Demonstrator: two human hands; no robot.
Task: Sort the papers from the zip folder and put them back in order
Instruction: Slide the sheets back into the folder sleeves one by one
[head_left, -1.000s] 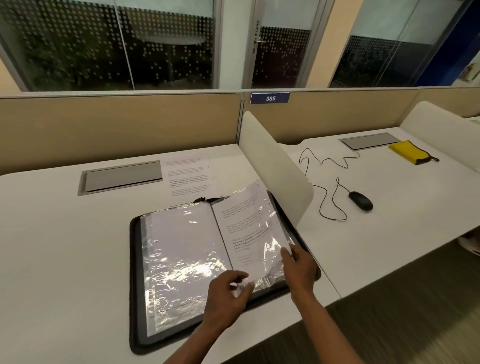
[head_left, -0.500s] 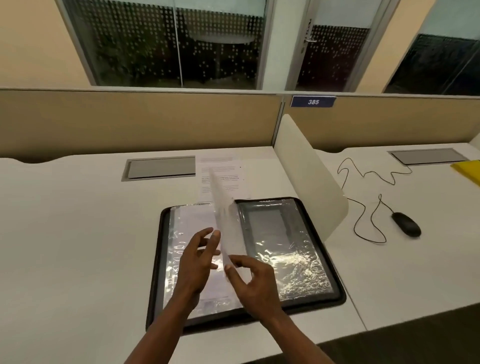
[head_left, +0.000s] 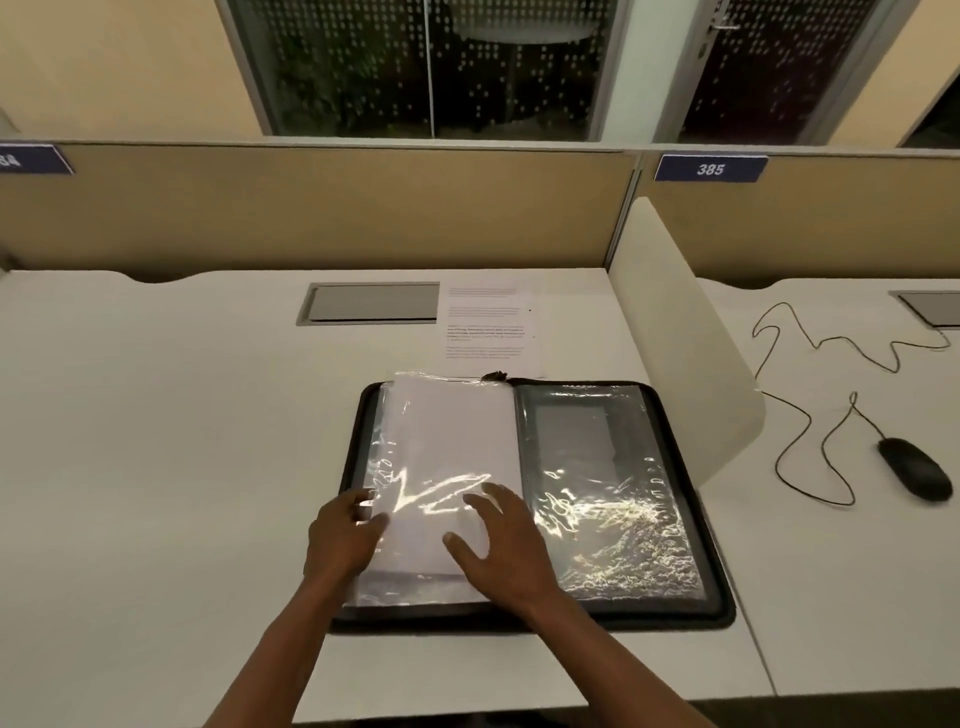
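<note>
Both forearms reach in from the near edge of the desk and end over the left half of the open zip folder. The left hand lies at the outer left edge of the stack of plastic sleeves, fingers bent loosely over that edge; whether it is pinching the sleeve or only resting on it cannot be told, since glare covers the fingertips. The right hand lies palm down on the same sleeve near the folder's spine, fingers straight and spread, thumb out to the left, pressing the sheet flat and holding nothing. The folder lies open and flat near the front of the desk, its left side filled with white pages in shiny sleeves, its right side showing a clear sleeve over the dark inner cover. A loose printed paper lies on the desk just behind the folder, beside a grey cable hatch. A white divider panel stands to the right of the folder, and beyond it, on the next desk, a black mouse lies with its cord looping away.
</note>
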